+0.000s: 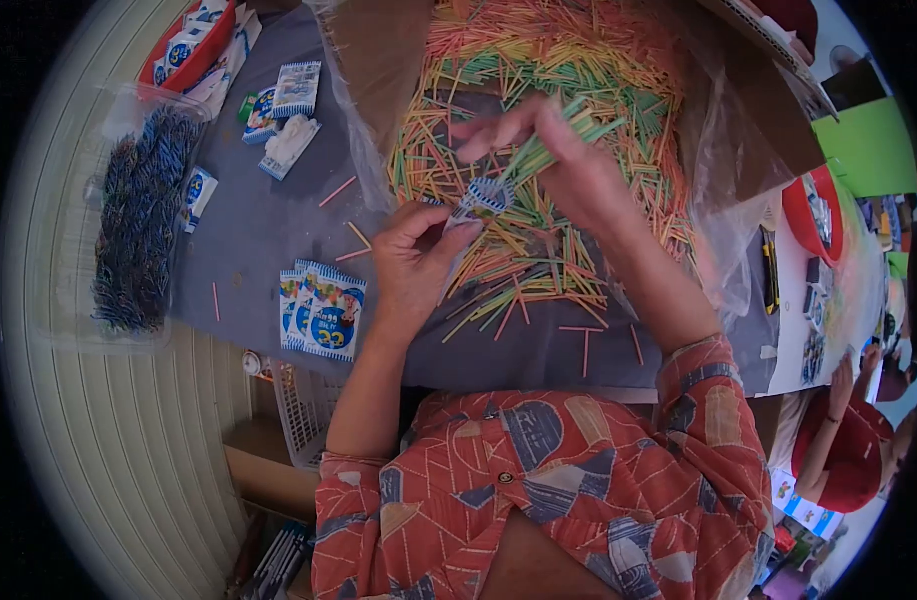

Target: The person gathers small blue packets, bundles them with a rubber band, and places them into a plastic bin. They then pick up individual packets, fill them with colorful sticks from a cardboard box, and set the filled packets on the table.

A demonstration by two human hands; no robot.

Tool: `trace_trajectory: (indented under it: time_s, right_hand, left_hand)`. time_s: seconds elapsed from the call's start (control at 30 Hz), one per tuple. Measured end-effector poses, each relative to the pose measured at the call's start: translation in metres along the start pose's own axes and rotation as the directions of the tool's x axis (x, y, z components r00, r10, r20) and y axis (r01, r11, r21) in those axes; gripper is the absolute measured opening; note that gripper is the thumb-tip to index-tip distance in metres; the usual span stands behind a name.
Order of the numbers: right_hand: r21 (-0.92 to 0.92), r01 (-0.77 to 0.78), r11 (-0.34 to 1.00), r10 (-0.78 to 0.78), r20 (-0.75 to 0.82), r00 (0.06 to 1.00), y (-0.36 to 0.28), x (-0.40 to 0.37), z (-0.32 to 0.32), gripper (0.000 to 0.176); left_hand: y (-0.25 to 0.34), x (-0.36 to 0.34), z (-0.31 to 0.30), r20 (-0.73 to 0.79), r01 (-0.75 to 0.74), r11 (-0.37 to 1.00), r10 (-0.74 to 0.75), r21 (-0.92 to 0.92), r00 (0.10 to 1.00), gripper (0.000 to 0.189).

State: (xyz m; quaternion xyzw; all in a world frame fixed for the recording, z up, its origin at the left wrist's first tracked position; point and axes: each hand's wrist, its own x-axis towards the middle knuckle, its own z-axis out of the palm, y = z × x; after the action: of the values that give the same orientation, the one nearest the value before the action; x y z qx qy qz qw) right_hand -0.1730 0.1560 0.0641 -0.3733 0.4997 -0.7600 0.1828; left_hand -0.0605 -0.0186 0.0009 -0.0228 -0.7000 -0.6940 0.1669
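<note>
My left hand [424, 252] is closed around a small printed packet [487, 196] with a blue-and-white striped edge, its mouth tilted up to the right. Just above it, my right hand [577, 165] grips a bunch of thin green and yellow sticks [535, 155] against the palm. The lower ends of that bunch come right to the packet's mouth. Beneath both hands spreads a big heap of loose pink, yellow, green and orange sticks [569, 60]. Several flat printed packets [329, 315] lie fanned out to the left of my left forearm.
A clear tray of dark blue twisted strands [144, 220] sits at the left edge. Nearby lie more packets [297, 90] and a red basket [187, 50] holding packets. Cardboard flaps [764, 130] and plastic film flank the heap. Another person in red [849, 450] works at far right.
</note>
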Motion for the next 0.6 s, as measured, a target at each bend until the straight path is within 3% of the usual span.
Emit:
trace_trajectory:
  time_s: [0.1, 0.17, 0.2, 0.27, 0.5, 0.57, 0.6]
  right_hand:
    - [-0.06, -0.01, 0.998, 0.012, 0.032, 0.999, 0.005, -0.004, 0.011, 0.044]
    - [-0.103, -0.158, 0.982, 0.159, 0.0, 0.987, 0.007, -0.006, 0.014, 0.045]
    - [-0.105, -0.156, 0.982, 0.157, 0.003, 0.988, 0.009, -0.005, 0.012, 0.045]
    - [-0.257, -0.198, 0.946, 0.187, -0.067, 0.98, 0.009, -0.005, 0.006, 0.051]
    - [-0.283, -0.111, 0.953, 0.081, -0.118, 0.99, -0.018, 0.01, -0.014, 0.053]
    - [-0.302, -0.168, 0.938, 0.087, -0.263, 0.961, -0.028, 0.015, -0.011, 0.064]
    - [-0.306, -0.165, 0.938, 0.082, -0.264, 0.961, -0.028, 0.016, -0.013, 0.064]
  left_hand:
    - [0.004, 0.005, 0.013, -0.031, -0.064, 0.993, 0.061, -0.103, 0.998, 0.016]
    - [-0.002, 0.01, 0.016, -0.007, -0.156, 0.983, 0.156, -0.102, 0.988, 0.016]
    - [-0.003, 0.013, 0.018, -0.008, -0.16, 0.982, 0.16, -0.101, 0.987, 0.016]
    - [-0.004, 0.018, 0.023, 0.027, -0.089, 0.982, 0.095, -0.169, 0.995, 0.015]
    - [-0.007, 0.046, 0.041, 0.065, -0.018, 0.98, 0.031, -0.199, 0.997, 0.017]
    - [-0.001, 0.054, 0.048, 0.083, 0.013, 0.962, 0.011, -0.274, 0.996, 0.018]
    - [-0.002, 0.058, 0.052, 0.086, 0.009, 0.961, 0.015, -0.276, 0.996, 0.018]
